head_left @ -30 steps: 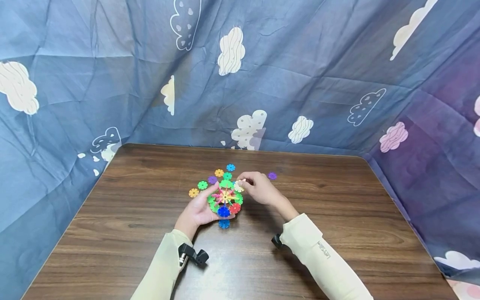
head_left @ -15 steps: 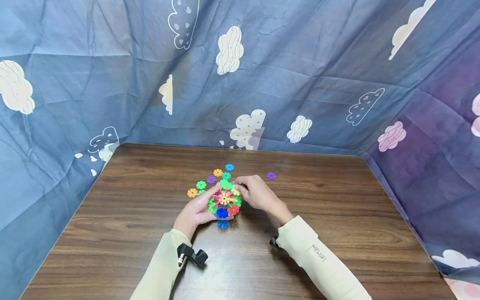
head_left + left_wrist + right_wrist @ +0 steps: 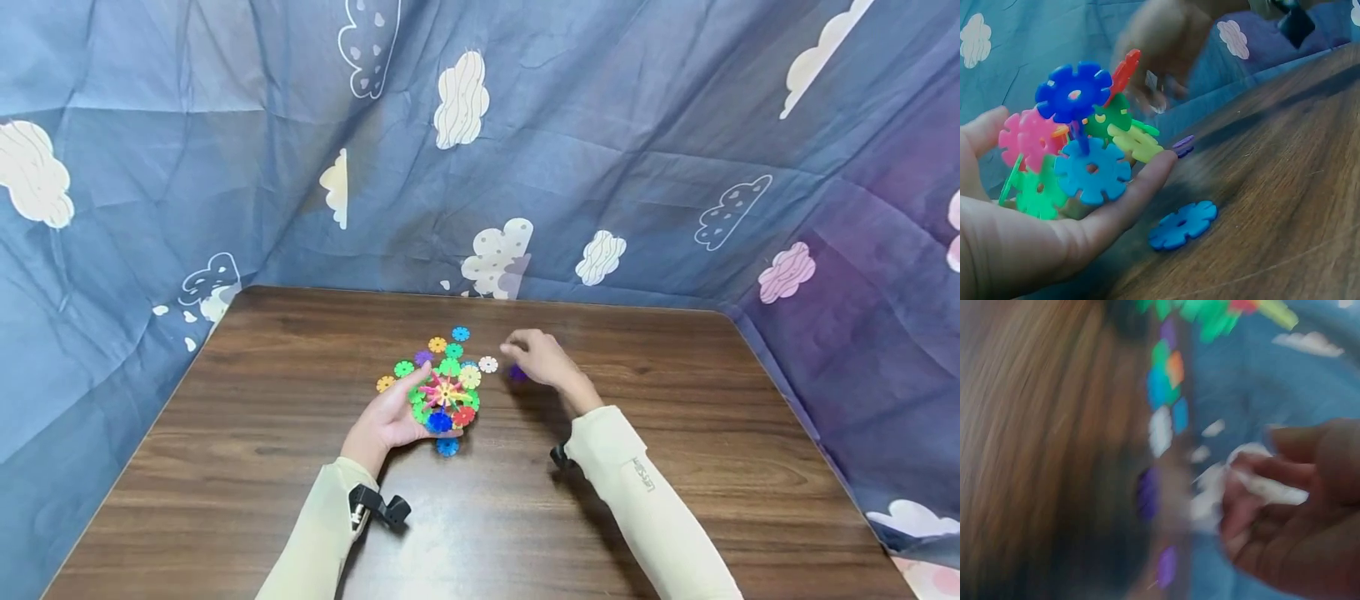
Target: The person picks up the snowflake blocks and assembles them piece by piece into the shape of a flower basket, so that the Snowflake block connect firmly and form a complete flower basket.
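My left hand [image 3: 386, 418] holds a ball-like cluster of interlocking plastic snowflake discs [image 3: 446, 393], cradled between thumb and fingers. Green, pink, red, blue and yellow discs make it up; a pale yellow one [image 3: 470, 377] sits at its upper right. In the left wrist view a dark blue disc [image 3: 1074, 92] stands on top. My right hand [image 3: 542, 358] hovers to the right, fingers loosely bent, with nothing seen between them. Below it on the table is a purple disc [image 3: 517, 373]; the right wrist view, blurred, shows another purple disc [image 3: 1166, 567].
Loose discs lie on the wooden table [image 3: 675, 417] behind the cluster, among them a white disc [image 3: 488, 364], an orange disc [image 3: 437, 344] and a light blue disc [image 3: 461, 333]. A blue disc [image 3: 447, 447] lies in front. A cloud-printed cloth [image 3: 600, 150] hangs behind the table.
My right hand has let go of the pale yellow disc on the cluster and moved right, above the purple disc. The white disc has come into sight. My left hand keeps holding the cluster.
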Demonstrator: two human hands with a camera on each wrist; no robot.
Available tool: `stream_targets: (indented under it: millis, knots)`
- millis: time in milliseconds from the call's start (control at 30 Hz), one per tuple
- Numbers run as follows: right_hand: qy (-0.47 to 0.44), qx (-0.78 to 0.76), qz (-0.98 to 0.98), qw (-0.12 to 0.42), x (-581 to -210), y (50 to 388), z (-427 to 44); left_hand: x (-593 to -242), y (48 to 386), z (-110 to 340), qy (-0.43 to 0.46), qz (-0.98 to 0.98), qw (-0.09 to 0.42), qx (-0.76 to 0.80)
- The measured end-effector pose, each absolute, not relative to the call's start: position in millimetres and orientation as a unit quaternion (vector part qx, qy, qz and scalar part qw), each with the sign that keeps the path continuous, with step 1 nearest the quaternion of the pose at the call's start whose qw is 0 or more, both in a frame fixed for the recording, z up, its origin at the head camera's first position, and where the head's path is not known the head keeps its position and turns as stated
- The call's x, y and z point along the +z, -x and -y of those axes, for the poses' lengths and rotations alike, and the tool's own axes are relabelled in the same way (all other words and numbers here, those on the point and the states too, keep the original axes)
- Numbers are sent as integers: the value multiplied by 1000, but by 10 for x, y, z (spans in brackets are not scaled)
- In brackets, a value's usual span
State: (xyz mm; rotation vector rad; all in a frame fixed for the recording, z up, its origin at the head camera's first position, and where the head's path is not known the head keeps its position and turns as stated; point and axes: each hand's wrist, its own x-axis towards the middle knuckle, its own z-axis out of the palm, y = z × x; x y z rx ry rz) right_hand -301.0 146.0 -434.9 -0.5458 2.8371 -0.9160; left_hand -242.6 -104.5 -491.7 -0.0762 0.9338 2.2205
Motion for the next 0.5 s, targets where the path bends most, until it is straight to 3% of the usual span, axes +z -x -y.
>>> stream_targets:
  millis: [233,400,500]
  knots:
    - [108,-165,-976,97,-4670,3129,-1566,-4924,2417,1060,-16,-341,379,860]
    - [105,-193,-973,75,-4673,3097,-1542,-4932,2430,1065,-16,-337,376,863]
    - [100,-308,-942,90,-4627,3037,-1546,-4938,2450,1060,-28,-328,382,863]
